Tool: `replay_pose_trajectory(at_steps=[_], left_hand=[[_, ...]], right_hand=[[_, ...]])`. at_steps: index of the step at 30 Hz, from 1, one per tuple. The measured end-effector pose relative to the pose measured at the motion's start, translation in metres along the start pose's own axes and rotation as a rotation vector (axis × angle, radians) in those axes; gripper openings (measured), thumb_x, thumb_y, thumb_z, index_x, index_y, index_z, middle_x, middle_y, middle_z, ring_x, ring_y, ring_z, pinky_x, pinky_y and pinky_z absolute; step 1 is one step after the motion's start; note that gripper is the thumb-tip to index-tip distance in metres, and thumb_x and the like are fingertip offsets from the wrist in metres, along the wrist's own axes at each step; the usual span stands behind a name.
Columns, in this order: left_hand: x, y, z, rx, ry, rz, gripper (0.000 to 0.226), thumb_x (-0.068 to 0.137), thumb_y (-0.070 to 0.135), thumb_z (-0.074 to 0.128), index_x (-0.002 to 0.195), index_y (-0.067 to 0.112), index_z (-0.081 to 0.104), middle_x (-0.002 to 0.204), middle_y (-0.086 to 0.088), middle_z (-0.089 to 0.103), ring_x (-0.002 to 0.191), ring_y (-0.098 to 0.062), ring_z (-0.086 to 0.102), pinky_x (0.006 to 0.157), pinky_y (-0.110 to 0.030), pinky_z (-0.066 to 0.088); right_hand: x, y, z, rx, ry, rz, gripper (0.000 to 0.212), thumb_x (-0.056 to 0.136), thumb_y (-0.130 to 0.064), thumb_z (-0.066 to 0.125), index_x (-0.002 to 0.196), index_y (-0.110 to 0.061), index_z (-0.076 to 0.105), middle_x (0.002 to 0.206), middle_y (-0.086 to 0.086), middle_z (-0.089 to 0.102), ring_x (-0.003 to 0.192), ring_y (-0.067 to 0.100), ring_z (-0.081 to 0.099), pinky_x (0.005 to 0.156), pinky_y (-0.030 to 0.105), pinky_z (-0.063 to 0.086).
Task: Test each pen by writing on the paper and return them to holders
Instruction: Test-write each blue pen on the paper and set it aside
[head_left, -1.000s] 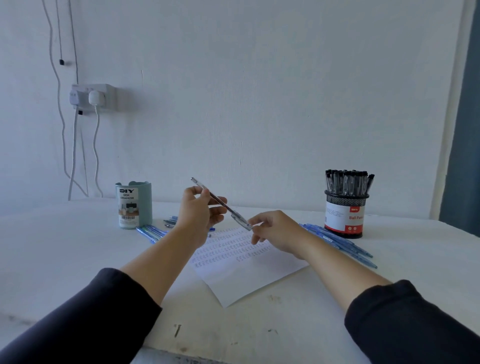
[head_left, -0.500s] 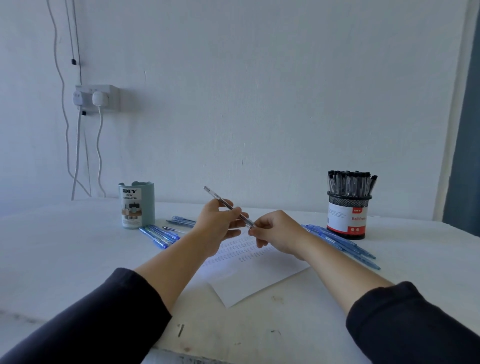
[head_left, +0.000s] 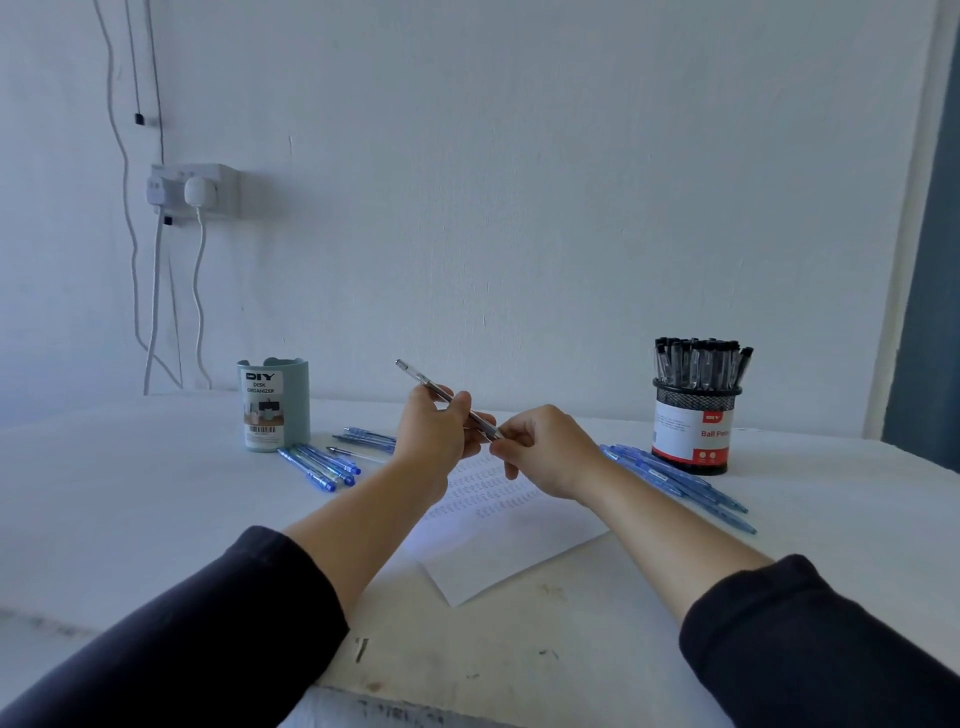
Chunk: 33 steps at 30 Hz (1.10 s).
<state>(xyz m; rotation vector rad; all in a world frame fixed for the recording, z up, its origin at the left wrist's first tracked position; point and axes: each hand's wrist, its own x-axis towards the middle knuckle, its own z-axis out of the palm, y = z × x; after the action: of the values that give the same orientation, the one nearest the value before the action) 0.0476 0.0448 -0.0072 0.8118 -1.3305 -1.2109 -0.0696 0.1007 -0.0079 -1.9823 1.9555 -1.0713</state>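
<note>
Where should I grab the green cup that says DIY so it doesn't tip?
Wrap your hand round the middle of the pale green round desk organizer, coming from its open left side. It stands upright with straight walls, and blue pens lie close on its right.

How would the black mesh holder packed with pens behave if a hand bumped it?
The black mesh holder is probably top-heavy: its capped black pens stand well above the rim, so a high bump might tip it. A low push would likely slide it on the smooth white table. Spilled pens would probably roll.
</note>
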Motion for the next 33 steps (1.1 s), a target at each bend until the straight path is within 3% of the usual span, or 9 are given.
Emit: replay_pose_trajectory(at_steps=[5, 9, 13, 17, 19, 22, 25, 28, 33], left_hand=[[-0.001, 0.0, 0.001, -0.019, 0.042, -0.007, 0.009, 0.1, 0.018, 0.046, 0.104, 0.01, 0.045, 0.074, -0.007, 0.069, 0.062, -0.017, 0.065, 0.058, -0.027, 0.052], [0.0, 0.001, 0.001, -0.01, 0.093, -0.02, 0.014, 0.1, 0.021, 0.045, 0.108, 0.009, 0.044, 0.078, -0.01, 0.069, 0.064, -0.02, 0.066, 0.057, -0.028, 0.052], [0.009, 0.003, -0.01, -0.09, 0.185, -0.061, 0.017, 0.102, 0.025, 0.042, 0.11, 0.01, 0.038, 0.078, -0.014, 0.066, 0.052, -0.022, 0.064, 0.046, -0.028, 0.053], [0.016, 0.004, -0.028, -0.108, 0.233, -0.052, 0.01, 0.103, 0.022, 0.037, 0.111, 0.017, 0.033, 0.08, -0.012, 0.064, 0.059, -0.023, 0.064, 0.056, -0.031, 0.052], [0.022, 0.003, -0.036, 0.026, 0.27, 0.062, 0.004, 0.103, 0.019, 0.036, 0.106, 0.019, 0.039, 0.076, -0.009, 0.062, 0.065, -0.021, 0.06, 0.059, -0.033, 0.049], [0.032, -0.001, -0.043, 0.422, 0.238, 0.359, 0.018, 0.099, 0.012, 0.041, 0.088, 0.021, 0.052, 0.071, -0.004, 0.055, 0.064, -0.023, 0.048, 0.057, -0.03, 0.038], [0.029, -0.005, -0.042, 0.824, 0.157, 0.553, 0.019, 0.093, 0.005, 0.053, 0.099, 0.01, 0.071, 0.088, -0.008, 0.062, 0.074, -0.022, 0.053, 0.064, -0.029, 0.04], [0.022, -0.008, -0.037, 1.075, 0.101, 0.653, 0.026, 0.093, 0.005, 0.053, 0.11, 0.014, 0.072, 0.104, -0.007, 0.063, 0.094, -0.026, 0.057, 0.083, -0.032, 0.041], [0.018, -0.012, -0.034, 1.266, 0.102, 0.706, 0.031, 0.096, 0.007, 0.048, 0.112, 0.021, 0.07, 0.106, -0.002, 0.061, 0.096, -0.022, 0.054, 0.08, -0.029, 0.029]], right_hand=[[0.0, -0.004, 0.001, -0.132, 0.043, -0.014, 0.034, 0.095, -0.026, 0.052, 0.061, -0.029, 0.054, 0.06, -0.011, 0.059, 0.059, 0.002, 0.047, 0.082, 0.036, 0.032], [-0.002, -0.007, 0.001, -0.23, 0.084, -0.038, 0.021, 0.096, -0.028, 0.05, 0.084, -0.024, 0.066, 0.075, -0.006, 0.066, 0.085, 0.015, 0.057, 0.08, 0.034, 0.025], [-0.004, -0.007, 0.003, -0.358, 0.101, -0.086, 0.018, 0.097, -0.027, 0.048, 0.092, -0.025, 0.066, 0.084, -0.003, 0.069, 0.089, 0.019, 0.058, 0.082, 0.034, 0.022], [-0.004, 0.003, -0.001, -0.355, 0.146, -0.012, 0.019, 0.099, -0.023, 0.045, 0.104, -0.022, 0.063, 0.101, -0.003, 0.068, 0.1, 0.021, 0.056, 0.082, 0.033, 0.022], [-0.004, 0.01, -0.005, -0.307, 0.158, 0.052, 0.022, 0.099, -0.023, 0.043, 0.11, -0.023, 0.062, 0.111, -0.002, 0.065, 0.108, 0.022, 0.055, 0.084, 0.033, 0.023], [-0.001, 0.015, -0.008, -0.217, 0.159, 0.109, 0.024, 0.099, -0.021, 0.045, 0.116, -0.026, 0.061, 0.122, -0.004, 0.06, 0.116, 0.021, 0.051, 0.092, 0.035, 0.027], [0.0, 0.017, -0.01, -0.162, 0.189, 0.108, 0.026, 0.098, -0.018, 0.048, 0.118, -0.025, 0.063, 0.124, -0.003, 0.059, 0.116, 0.021, 0.051, 0.097, 0.036, 0.029], [0.0, 0.017, -0.011, -0.133, 0.23, 0.095, 0.025, 0.095, -0.016, 0.053, 0.116, -0.023, 0.065, 0.112, -0.002, 0.064, 0.109, 0.022, 0.054, 0.096, 0.037, 0.033], [0.001, 0.017, -0.011, -0.093, 0.266, 0.098, 0.012, 0.092, -0.017, 0.059, 0.101, -0.023, 0.063, 0.09, -0.008, 0.056, 0.087, 0.016, 0.05, 0.087, 0.034, 0.031]])
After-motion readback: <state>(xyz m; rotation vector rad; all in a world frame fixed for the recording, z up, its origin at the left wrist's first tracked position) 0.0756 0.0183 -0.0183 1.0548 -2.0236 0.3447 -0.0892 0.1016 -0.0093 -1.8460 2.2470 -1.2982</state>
